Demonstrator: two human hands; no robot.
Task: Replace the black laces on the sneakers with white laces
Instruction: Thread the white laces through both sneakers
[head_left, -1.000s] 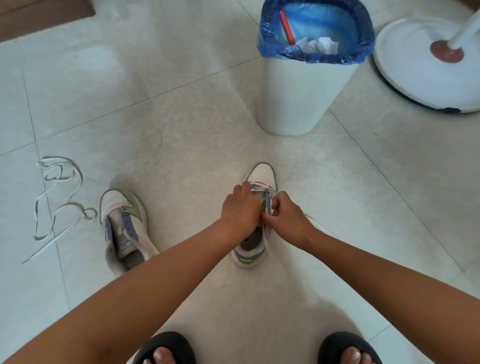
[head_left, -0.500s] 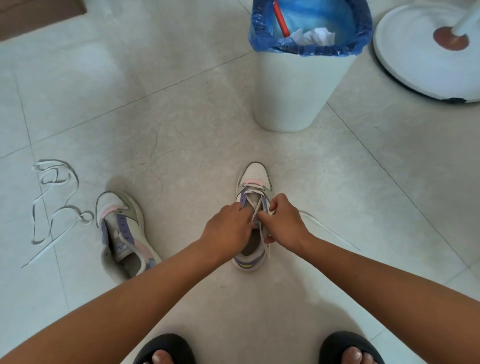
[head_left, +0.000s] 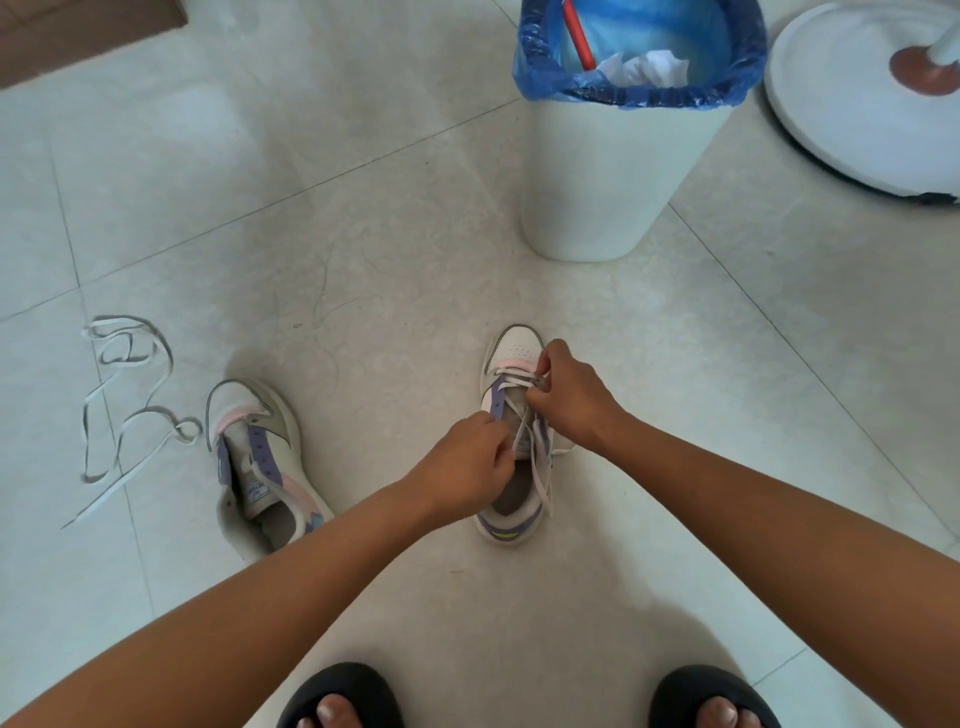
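On the tiled floor (head_left: 363, 249), the sneaker (head_left: 511, 457) stands before the person; the right hand (head_left: 569, 397) pinches the white lace (head_left: 537, 470) near the toe, the left hand (head_left: 467, 462) grasps it at the tongue. The second sneaker (head_left: 260, 462) lies left, beside a loose lace (head_left: 124, 410)

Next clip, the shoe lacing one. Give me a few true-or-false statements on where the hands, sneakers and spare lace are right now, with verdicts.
1. Both hands work on the same sneaker. True: the left hand and right hand pinch the white lace on the right sneaker.
2. The left sneaker is fully laced. False: its eyelets show no lace.
3. A loose white lace lies on the floor beside the left sneaker. True.
4. The trash bin is lying on its side. False: it stands upright, lined with a blue bag.
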